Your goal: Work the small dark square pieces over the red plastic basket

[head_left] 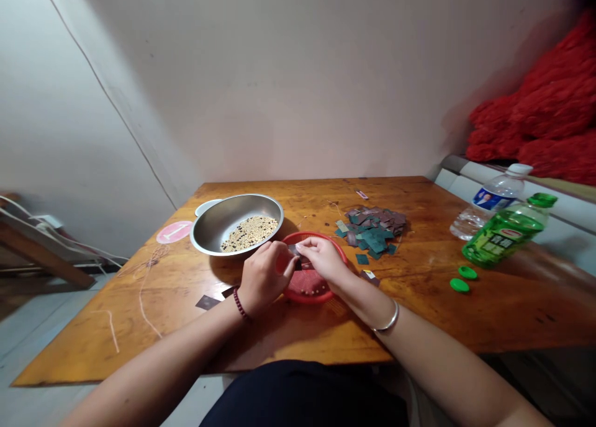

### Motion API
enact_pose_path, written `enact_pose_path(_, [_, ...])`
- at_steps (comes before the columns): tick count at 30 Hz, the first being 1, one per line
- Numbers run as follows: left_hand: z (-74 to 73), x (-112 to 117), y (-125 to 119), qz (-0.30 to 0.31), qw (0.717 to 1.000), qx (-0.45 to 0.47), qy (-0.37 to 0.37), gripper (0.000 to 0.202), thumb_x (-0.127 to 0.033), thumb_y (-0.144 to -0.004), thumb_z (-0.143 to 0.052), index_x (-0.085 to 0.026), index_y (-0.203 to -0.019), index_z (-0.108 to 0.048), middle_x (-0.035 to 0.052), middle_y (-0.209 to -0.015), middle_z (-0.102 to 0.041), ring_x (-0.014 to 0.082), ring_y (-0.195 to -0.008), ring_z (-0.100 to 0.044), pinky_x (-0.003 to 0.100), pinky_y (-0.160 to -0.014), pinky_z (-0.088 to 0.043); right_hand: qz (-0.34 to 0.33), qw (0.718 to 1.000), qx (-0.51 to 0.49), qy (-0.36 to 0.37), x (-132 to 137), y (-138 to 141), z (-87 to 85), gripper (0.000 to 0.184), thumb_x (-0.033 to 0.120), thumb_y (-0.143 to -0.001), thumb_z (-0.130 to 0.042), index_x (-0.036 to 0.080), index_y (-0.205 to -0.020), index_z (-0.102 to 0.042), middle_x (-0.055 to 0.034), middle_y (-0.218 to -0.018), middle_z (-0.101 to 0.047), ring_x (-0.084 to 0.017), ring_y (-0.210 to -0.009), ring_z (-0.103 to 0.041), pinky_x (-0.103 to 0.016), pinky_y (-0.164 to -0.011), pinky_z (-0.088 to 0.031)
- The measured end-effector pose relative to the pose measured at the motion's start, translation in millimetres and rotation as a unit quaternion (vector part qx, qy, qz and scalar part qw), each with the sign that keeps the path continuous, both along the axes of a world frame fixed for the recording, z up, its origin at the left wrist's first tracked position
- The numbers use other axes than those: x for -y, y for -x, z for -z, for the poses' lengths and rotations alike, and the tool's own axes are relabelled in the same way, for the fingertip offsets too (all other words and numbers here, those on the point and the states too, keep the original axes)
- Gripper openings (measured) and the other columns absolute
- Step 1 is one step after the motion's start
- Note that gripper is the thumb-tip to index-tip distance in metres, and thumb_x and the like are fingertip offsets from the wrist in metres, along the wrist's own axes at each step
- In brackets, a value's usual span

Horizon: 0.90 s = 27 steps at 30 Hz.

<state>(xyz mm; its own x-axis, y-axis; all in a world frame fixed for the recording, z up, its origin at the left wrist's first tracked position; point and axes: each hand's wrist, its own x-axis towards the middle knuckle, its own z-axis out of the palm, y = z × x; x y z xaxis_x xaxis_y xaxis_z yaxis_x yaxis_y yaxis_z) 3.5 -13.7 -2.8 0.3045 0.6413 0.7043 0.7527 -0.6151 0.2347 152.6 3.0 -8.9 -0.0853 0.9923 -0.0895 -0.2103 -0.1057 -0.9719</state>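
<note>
Even indoor light, soft shadows across a varnished table (419, 303)

Warm glare streaks the tabletop and the rim of the steel bowl (207, 225), with a dark shadow beneath it. The pale wall (298, 85) is evenly lit. Wide-lens distortion bends the frame's edges, and the red cloth (549, 104) at upper right falls soft and blurred, its corner darkening.
</note>
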Motion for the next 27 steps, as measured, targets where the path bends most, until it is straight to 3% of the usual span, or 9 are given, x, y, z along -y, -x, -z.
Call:
enact_pose_path(7, [-0.9,1.3,-1.3,0.030,0.999,-0.005,0.017,0.010,-0.026,-0.078,-0.059,-0.020,-0.080,-0.051,0.0004,-0.075,-0.062,0.0125,-0.071,-0.059,0.024,-0.064,-0.046,0.005,1.000,-0.009,0.000,-0.3,1.7,2.7,0.023,0.034,-0.064,-0.069,0.015,-0.073,-0.060,-0.0012,-0.065,-0.064,-0.011,-0.058,-0.059,-0.024,-0.056,-0.048])
enact_pose_path(14, [-1.1,-3.8,1.9,-0.038,0.999,0.019,0.007,0.015,-0.028,-0.077,-0.061,-0.020,-0.082,-0.050,0.0005,-0.077,-0.062,0.0129,-0.068,-0.059,0.024,-0.060,-0.045,0.000,1.000,0.001,0.006,0.7,1.2,2.5,0.015,0.029,-0.071,-0.066,0.016,-0.078,-0.061,-0.0032,-0.074,-0.066,-0.012,-0.066,-0.062,-0.020,-0.053,-0.049])
enact_pose_path(19, [1.7,-3.5,0.9,0.001,1.000,-0.008,-0.017,0.013,-0.028,-0.079,-0.059,-0.020,-0.082,-0.049,0.0002,-0.075,-0.061,0.0123,-0.068,-0.058,0.024,-0.061,-0.045,0.006,0.997,-0.045,0.055,1.7,1.3,-1.8,0.013,0.027,-0.073,-0.066,0.017,-0.077,-0.059,0.0005,-0.072,-0.061,-0.008,-0.059,-0.058,-0.018,-0.051,-0.048])
enact_pose_path(27, [-0.4,-1.4,0.4,0.047,0.998,-0.028,0.001,0.007,-0.025,-0.080,-0.057,-0.020,-0.079,-0.053,0.0005,-0.073,-0.061,0.0122,-0.071,-0.057,0.023,-0.063,-0.047,0.024,0.997,-0.067,0.006,2.6,-0.3,-2.0,0.022,0.035,-0.069,-0.066,0.017,-0.080,-0.061,0.0006,-0.080,-0.061,-0.010,-0.071,-0.058,-0.023,-0.062,-0.051])
